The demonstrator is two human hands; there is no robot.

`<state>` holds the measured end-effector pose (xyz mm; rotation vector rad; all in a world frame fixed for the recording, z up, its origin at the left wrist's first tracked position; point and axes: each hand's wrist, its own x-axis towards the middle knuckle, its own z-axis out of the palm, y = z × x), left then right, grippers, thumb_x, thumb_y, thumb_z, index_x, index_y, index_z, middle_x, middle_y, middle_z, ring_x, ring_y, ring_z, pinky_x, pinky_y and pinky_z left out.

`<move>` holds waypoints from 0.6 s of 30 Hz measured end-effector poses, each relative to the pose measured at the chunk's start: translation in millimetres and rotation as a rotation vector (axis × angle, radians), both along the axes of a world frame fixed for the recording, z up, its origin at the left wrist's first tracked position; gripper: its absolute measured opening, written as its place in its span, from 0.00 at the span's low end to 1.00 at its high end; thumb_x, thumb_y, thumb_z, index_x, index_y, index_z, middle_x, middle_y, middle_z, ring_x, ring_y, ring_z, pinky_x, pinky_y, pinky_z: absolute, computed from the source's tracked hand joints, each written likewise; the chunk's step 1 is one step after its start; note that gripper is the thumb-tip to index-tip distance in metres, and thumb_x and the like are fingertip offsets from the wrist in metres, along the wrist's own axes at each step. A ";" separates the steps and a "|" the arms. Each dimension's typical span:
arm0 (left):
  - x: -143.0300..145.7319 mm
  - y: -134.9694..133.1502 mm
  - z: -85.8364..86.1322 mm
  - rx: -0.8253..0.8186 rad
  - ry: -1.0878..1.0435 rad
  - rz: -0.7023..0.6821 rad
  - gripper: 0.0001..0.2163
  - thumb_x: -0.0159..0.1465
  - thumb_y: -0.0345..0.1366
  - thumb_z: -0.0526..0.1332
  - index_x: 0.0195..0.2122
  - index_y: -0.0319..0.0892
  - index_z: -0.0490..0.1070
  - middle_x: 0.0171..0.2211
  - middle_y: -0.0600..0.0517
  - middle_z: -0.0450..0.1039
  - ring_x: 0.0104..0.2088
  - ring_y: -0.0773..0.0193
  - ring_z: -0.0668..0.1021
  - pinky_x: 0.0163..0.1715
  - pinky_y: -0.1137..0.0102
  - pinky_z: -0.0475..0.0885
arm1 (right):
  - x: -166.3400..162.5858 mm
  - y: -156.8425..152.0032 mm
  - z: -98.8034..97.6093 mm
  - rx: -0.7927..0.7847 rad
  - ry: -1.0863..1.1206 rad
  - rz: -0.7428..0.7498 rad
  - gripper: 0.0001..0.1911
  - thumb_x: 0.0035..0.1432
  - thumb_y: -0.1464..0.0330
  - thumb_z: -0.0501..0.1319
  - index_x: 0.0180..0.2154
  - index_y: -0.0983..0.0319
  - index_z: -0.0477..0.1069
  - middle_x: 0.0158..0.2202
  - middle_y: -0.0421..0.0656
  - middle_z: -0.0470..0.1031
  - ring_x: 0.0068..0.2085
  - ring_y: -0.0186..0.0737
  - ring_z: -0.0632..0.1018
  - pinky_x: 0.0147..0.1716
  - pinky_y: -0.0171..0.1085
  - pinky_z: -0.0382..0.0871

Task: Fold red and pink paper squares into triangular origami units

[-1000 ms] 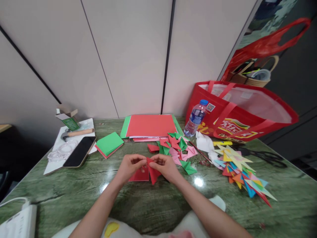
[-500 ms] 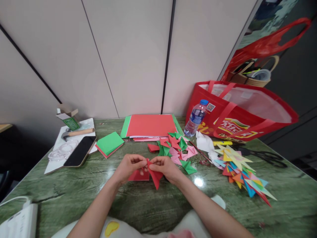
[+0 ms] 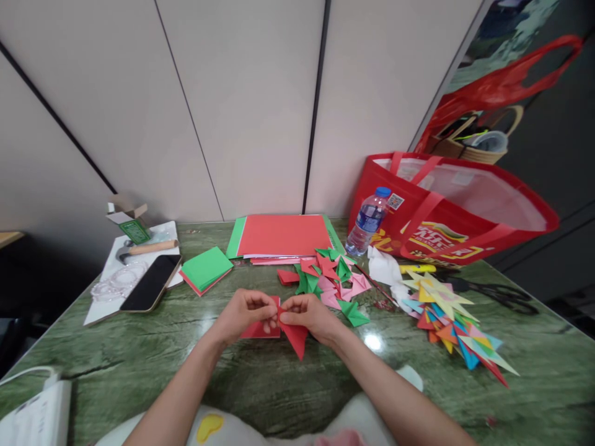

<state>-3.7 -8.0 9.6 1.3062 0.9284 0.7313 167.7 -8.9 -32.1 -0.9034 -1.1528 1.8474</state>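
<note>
Between my two hands is a folded piece of red origami paper [image 3: 296,337], its pointed end hanging down toward me. My right hand [image 3: 307,314] pinches its upper part between thumb and fingers. The fingertips of my left hand [image 3: 251,313] are closed on its left edge, though they partly hide the contact. Beneath and behind my left hand lies a flat stack of red paper squares [image 3: 261,329] on the table. Just beyond my right hand is a pile of folded red, green and pink paper pieces [image 3: 328,279].
Behind stands a stack of coloured sheets [image 3: 286,235]. Green and red squares [image 3: 207,269], a phone [image 3: 151,285] and a hammer [image 3: 151,248] lie left. To the right are a water bottle [image 3: 369,223], a red bag [image 3: 446,217], multicoloured paper points [image 3: 458,328] and scissors [image 3: 502,294].
The red folded paper has turned slightly, its lower point swinging a little to the right and down. Both hands stay nearly in place.
</note>
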 end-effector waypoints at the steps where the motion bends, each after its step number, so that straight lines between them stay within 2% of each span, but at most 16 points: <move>1: -0.2 -0.2 0.2 0.004 0.004 -0.006 0.08 0.52 0.35 0.63 0.24 0.33 0.72 0.19 0.49 0.74 0.18 0.69 0.73 0.20 0.75 0.68 | 0.3 0.2 -0.2 0.007 -0.008 0.000 0.11 0.36 0.66 0.68 0.26 0.64 0.74 0.24 0.39 0.76 0.24 0.31 0.73 0.30 0.34 0.64; 6: 1.6 -1.1 2.4 0.025 0.038 0.007 0.08 0.53 0.35 0.62 0.24 0.34 0.72 0.19 0.49 0.74 0.19 0.68 0.74 0.22 0.74 0.69 | 1.3 0.6 -0.9 0.017 -0.031 -0.006 0.12 0.35 0.66 0.69 0.25 0.64 0.74 0.24 0.39 0.75 0.24 0.31 0.72 0.30 0.34 0.64; 11: 8.0 -2.7 0.3 0.036 0.045 0.103 0.06 0.52 0.32 0.61 0.22 0.34 0.70 0.17 0.51 0.73 0.18 0.68 0.73 0.21 0.75 0.68 | -0.4 0.5 -2.6 0.022 -0.032 -0.048 0.13 0.35 0.65 0.68 0.26 0.65 0.72 0.23 0.38 0.74 0.24 0.31 0.71 0.28 0.33 0.63; 15: 13.4 -3.2 -2.8 0.062 0.077 0.217 0.04 0.50 0.29 0.59 0.20 0.36 0.68 0.15 0.53 0.71 0.17 0.69 0.72 0.20 0.75 0.67 | -2.3 0.4 -1.4 0.105 -0.070 -0.077 0.12 0.38 0.63 0.67 0.26 0.64 0.72 0.25 0.39 0.74 0.25 0.32 0.71 0.28 0.33 0.62; 18: 14.0 -2.9 -2.7 0.092 0.107 0.224 0.03 0.51 0.29 0.59 0.21 0.36 0.68 0.15 0.54 0.70 0.17 0.70 0.71 0.20 0.76 0.66 | -2.2 0.2 0.1 0.132 -0.073 -0.075 0.13 0.39 0.62 0.66 0.28 0.64 0.73 0.26 0.40 0.74 0.27 0.33 0.72 0.29 0.34 0.63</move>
